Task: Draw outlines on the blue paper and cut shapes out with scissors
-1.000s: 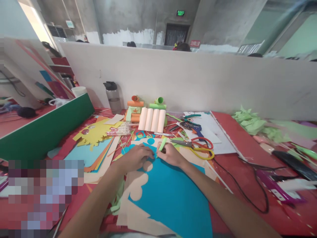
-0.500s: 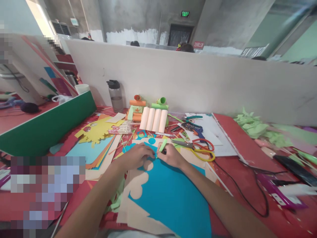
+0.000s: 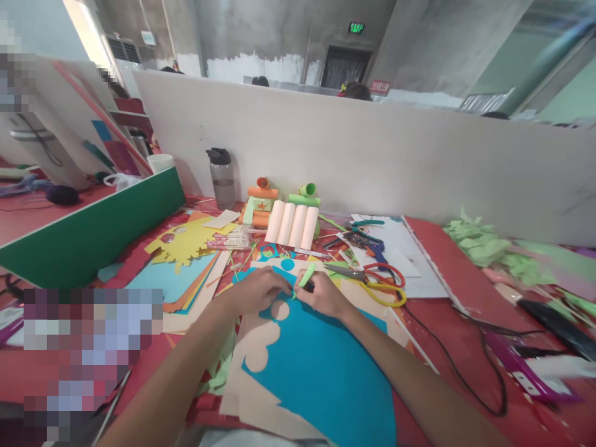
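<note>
A large sheet of blue paper point(image 3: 326, 360) with scalloped cut-outs along its left side lies over cream sheets point(image 3: 251, 400). My left hand point(image 3: 261, 290) rests on its upper part, fingers bent together and pressing the paper down. Close beside those fingertips, my right hand point(image 3: 321, 295) grips a light-green pen-like tool point(image 3: 307, 273) with its lower end at the blue surface. Whether that end is a nib or a blade is too small to tell. A small blue paper disc point(image 3: 287, 265) lies just beyond the hands.
Scissors point(image 3: 377, 279) with red and yellow handles lie right of my hands. Cream paper tubes point(image 3: 292, 225) stand behind, near a water bottle point(image 3: 222, 180). Coloured sheets point(image 3: 167, 279) are stacked at left. A cable point(image 3: 459, 366) runs to a purple power strip point(image 3: 526, 372) at right.
The camera view has shifted slightly, moving the background a little to the right. My hands and the light-green tool keep nearly the same place on the blue paper.
</note>
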The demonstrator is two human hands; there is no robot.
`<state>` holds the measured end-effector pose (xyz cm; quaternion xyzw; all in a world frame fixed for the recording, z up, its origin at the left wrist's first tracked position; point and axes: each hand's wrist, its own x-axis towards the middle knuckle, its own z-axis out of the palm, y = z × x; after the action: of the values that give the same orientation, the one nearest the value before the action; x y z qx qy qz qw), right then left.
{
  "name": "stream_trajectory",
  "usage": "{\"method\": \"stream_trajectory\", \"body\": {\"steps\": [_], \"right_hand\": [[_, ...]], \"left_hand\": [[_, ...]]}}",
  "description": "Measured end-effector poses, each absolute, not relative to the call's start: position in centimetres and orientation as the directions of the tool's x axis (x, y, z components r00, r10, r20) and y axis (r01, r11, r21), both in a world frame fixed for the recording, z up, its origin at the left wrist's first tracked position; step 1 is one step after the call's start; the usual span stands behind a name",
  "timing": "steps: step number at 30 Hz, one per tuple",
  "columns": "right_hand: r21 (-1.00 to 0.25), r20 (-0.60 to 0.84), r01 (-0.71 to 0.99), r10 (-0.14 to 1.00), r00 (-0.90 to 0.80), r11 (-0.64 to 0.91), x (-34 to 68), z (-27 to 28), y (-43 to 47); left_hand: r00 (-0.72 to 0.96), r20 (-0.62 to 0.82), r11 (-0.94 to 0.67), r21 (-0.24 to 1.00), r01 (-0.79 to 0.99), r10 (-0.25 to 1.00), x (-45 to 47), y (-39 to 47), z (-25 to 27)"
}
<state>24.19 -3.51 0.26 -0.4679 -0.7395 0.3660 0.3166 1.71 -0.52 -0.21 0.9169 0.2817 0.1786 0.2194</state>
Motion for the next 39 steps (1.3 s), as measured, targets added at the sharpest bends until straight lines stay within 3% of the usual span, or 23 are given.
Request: {"method": "stream_trajectory", "body": {"steps": [8,20,28,39], "right_hand": [[-0.845,0.094,0.459,0.921,-0.378,0.275,24.0,0.7,-3.8],[-0.823,0.163,0.441,0.892,-0.421,0.358,24.2,0.5,-3.9],[-0.896,0.122,0.361,0.924,-0.362,0.259,24.7,0.3,-3.6],[-0.943,0.179,0.239,0.958,-0.225,0.232,26.9,0.5,-2.3]], "left_hand": [[0.770,0.201,-0.738,0.505,0.449,0.606,1.9,-0.5,-0.1],[0.774,0.201,-0.740,0.507,0.442,0.600,1.8,-0.2,-0.4],[0.774,0.174,-0.730,0.506,0.459,0.608,1.9,-0.6,0.2],[0.772,0.084,-0.777,0.086,0.624,0.630,4.7,-5.2,3.1]]}}
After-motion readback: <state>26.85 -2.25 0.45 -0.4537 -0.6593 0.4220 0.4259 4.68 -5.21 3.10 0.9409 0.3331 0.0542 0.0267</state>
